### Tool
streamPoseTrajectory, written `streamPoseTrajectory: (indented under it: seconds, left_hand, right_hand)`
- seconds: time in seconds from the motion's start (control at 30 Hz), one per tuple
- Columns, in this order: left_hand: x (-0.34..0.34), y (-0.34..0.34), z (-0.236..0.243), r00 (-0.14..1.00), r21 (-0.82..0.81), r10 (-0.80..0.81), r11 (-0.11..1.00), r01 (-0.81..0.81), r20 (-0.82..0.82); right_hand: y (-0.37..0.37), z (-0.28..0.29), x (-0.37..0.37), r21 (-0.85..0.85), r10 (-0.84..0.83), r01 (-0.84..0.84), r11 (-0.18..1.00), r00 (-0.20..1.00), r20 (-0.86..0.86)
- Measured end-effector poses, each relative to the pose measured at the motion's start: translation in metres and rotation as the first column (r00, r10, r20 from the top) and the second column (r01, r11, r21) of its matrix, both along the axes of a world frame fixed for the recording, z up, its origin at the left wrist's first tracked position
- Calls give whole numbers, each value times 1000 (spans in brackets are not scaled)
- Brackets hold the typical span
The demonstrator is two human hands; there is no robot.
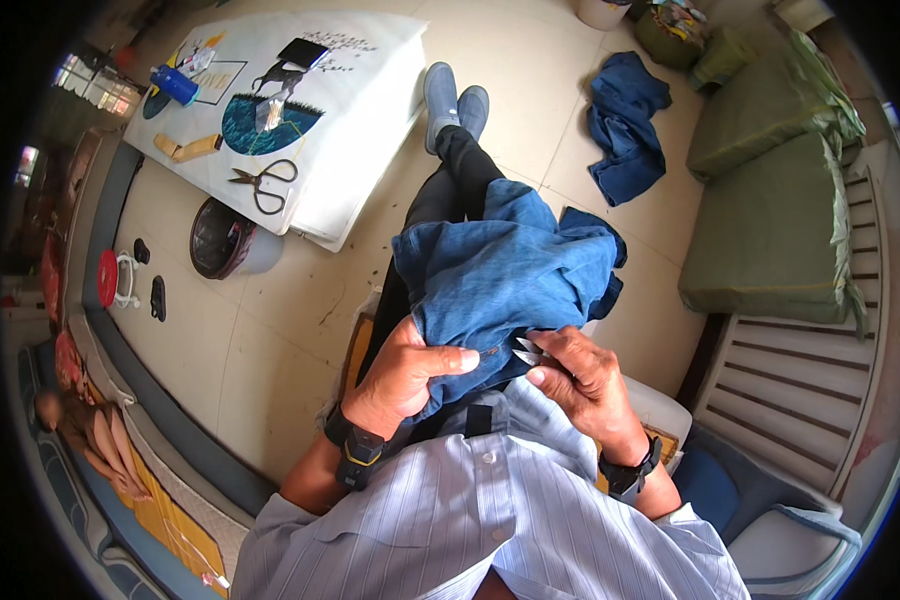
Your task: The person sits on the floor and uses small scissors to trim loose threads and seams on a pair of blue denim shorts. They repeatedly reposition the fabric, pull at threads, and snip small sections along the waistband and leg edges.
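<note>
A blue denim garment (pixel 510 262) lies bunched across my lap. My left hand (pixel 395 378) is closed on its near edge, thumb stretched over the cloth beside a small brownish mark or slit. Between the thumb and fingers of my right hand (pixel 585 378) is a pair of small thread snips (pixel 532 352). Their two pointed blades stand apart and face left, close to the denim. Whether a blade touches the cloth I cannot tell. The snips' handle is mostly hidden by my fingers.
At the upper left stands a table with a white printed cover (pixel 355 125), bearing large black scissors (pixel 266 186) and a blue cylindrical item (pixel 175 85). A bin (pixel 255 247) stands below it. More denim (pixel 627 130) lies on the floor, near green cushions (pixel 770 220). Another person (pixel 110 440) is at far left.
</note>
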State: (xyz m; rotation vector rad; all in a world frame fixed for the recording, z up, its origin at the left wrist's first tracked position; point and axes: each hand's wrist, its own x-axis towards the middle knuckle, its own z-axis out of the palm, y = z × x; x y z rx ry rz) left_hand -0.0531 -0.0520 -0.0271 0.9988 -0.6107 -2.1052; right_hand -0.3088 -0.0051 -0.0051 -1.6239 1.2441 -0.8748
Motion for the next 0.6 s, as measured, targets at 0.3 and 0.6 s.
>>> streamPoseTrajectory:
  seconds: [0.3, 0.6]
  left_hand:
    - [-8, 2, 0, 998, 11, 46, 999, -46, -30]
    - [-12, 1, 9, 999, 7, 46, 999, -46, 5]
  right_hand:
    - [13, -4, 11, 62, -23, 16, 998, 993, 117]
    - [14, -4, 11, 52, -42, 36, 998, 992, 115]
